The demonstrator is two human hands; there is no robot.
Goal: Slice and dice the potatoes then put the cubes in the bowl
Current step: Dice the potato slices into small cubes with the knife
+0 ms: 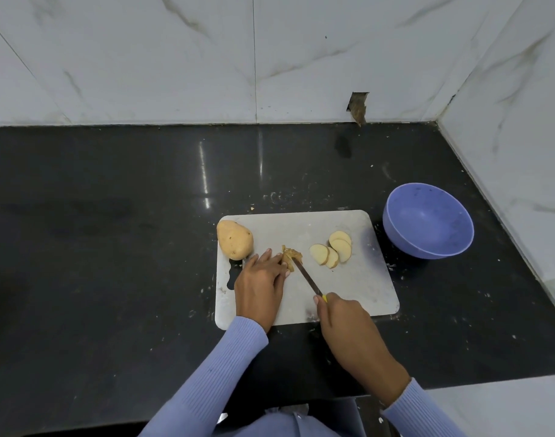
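My left hand (260, 279) rests on the cutting board (358, 279), its fingers (277, 258) curled onto a small potato piece (290, 257) and pinning it down. My right hand (340, 313) is wrapped tight around the yellow handle of a knife (307, 279), forefinger stretched along the top, and the blade runs up and left so its tip meets the piece just beside my left fingertips. To the right of that piece, near but not touching it, lie four potato slices (331, 251), overlapping each other in a loose cluster. A whole potato (234, 239), skin on, sits at the board's far left corner, partly over the edge. The board lies flat on the dark bench (112, 247), which is speckled with pale crumbs around it. A blue bowl (428, 220) stands on the bench just beyond the board's right edge, close to the marble wall (270, 58); I see no potato in it.
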